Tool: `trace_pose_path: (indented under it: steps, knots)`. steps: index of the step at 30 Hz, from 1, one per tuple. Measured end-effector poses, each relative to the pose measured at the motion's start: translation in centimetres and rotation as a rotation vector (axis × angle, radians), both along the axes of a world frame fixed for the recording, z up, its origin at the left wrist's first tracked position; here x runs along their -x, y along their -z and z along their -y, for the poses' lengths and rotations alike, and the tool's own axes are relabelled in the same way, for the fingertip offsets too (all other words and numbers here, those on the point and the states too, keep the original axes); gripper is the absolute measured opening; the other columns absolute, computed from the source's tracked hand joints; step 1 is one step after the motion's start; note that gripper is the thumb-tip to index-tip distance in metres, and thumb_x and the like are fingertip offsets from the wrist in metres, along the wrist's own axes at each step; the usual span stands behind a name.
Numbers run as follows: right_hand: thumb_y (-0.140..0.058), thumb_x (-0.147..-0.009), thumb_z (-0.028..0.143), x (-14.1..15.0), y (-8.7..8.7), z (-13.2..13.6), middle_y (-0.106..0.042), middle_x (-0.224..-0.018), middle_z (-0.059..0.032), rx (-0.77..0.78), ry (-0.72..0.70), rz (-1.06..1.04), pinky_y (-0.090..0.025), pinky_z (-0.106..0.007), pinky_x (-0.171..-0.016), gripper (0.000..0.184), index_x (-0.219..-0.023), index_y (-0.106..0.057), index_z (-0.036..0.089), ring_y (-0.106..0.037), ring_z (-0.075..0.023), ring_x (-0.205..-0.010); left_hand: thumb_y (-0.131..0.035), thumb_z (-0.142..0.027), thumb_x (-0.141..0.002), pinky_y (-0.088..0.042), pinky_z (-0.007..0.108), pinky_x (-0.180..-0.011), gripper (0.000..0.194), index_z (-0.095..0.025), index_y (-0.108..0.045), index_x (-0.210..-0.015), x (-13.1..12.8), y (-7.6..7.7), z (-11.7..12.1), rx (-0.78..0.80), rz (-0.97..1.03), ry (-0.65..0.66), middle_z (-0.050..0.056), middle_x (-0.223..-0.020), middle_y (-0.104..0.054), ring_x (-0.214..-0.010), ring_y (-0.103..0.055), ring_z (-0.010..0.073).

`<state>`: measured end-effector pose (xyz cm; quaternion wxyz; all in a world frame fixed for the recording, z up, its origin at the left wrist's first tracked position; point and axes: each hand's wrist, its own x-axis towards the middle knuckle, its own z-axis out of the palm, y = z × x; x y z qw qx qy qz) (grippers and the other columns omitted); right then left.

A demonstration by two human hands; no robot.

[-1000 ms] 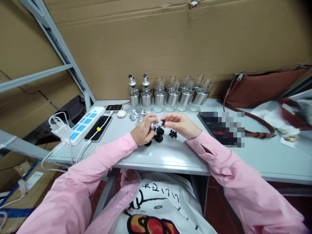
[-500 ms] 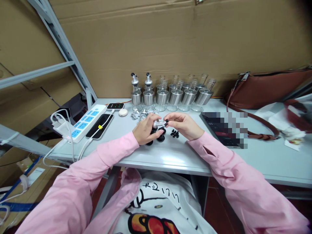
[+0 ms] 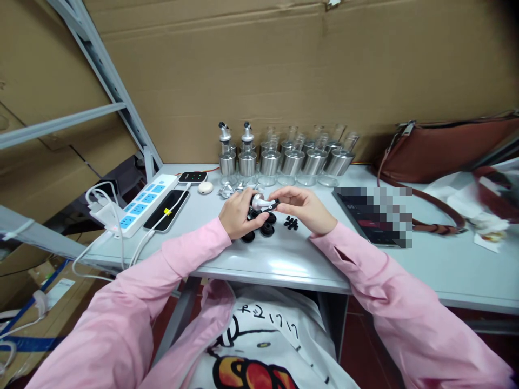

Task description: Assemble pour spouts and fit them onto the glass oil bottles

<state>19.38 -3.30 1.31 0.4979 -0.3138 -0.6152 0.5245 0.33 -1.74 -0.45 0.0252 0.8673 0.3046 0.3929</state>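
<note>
My left hand [image 3: 236, 216] is closed around the wide end of a silver bottle pour spout [image 3: 260, 202], its thumb below. At the spout's narrow end, the thumb and fingers of my right hand [image 3: 306, 209] pinch a small black tip [image 3: 276, 203]. Black round stoppers [image 3: 267, 230] lie on the table under my hands, partly hidden by the left one. A cluster of small black caps [image 3: 291, 222] sits just below my right hand. Behind my left hand, several more silver spouts [image 3: 227, 190] lie in a loose pile.
Glass bottles with steel sleeves [image 3: 293, 160] stand in rows at the back; two front-left ones carry spouts [image 3: 247, 133]. At left are a power strip [image 3: 148, 201], a phone [image 3: 167, 210] and a white round case [image 3: 205, 187]. A tablet [image 3: 360, 216] and brown bag [image 3: 446, 148] lie right.
The spout has turned in my hands, so its silver body and a dark strip along its narrow end show more. My left fingers have drawn back slightly; my right hand has barely moved.
</note>
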Motion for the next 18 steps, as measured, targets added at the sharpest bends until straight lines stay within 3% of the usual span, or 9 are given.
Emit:
trace_pose_path:
  steps: [7, 12, 18]
  knots:
    - [-0.079, -0.058, 0.041, -0.04, -0.26, 0.06, -0.062, -0.075, 0.0003, -0.025, 0.026, 0.052, -0.048, -0.032, -0.073, 0.031, -0.074, -0.063, 0.021, -0.057, -0.0137, -0.07, -0.039, -0.057, -0.085, -0.042, 0.032, -0.066, 0.042, -0.016, -0.046, -0.092, 0.03, 0.12, -0.17, 0.034, -0.005, 0.025, 0.005, -0.078, -0.054, -0.068, -0.052, 0.0182]
    - [-0.078, -0.059, 0.046, -0.27, -0.34, -0.03, -0.062, -0.07, 0.0006, 0.046, 0.027, -0.025, -0.047, -0.03, -0.069, 0.033, -0.076, -0.065, 0.021, -0.056, -0.0123, -0.064, -0.032, -0.054, -0.089, -0.044, 0.031, -0.066, 0.043, -0.015, -0.041, -0.103, 0.03, 0.5, -0.4, 0.032, 0.034, 0.136, 0.009, -0.092, -0.051, -0.072, -0.05, 0.0169]
    - [-0.079, -0.056, 0.047, -0.18, -0.46, -0.02, -0.062, -0.07, 0.0007, 0.136, 0.008, -0.096, -0.047, -0.029, -0.065, 0.036, -0.078, -0.066, 0.021, -0.055, -0.0117, -0.062, -0.032, -0.049, -0.091, -0.044, 0.03, -0.066, 0.041, -0.017, -0.036, -0.116, 0.15, 0.92, -0.5, 0.055, 0.099, 0.17, 0.009, -0.1, -0.051, -0.069, -0.051, 0.0148]
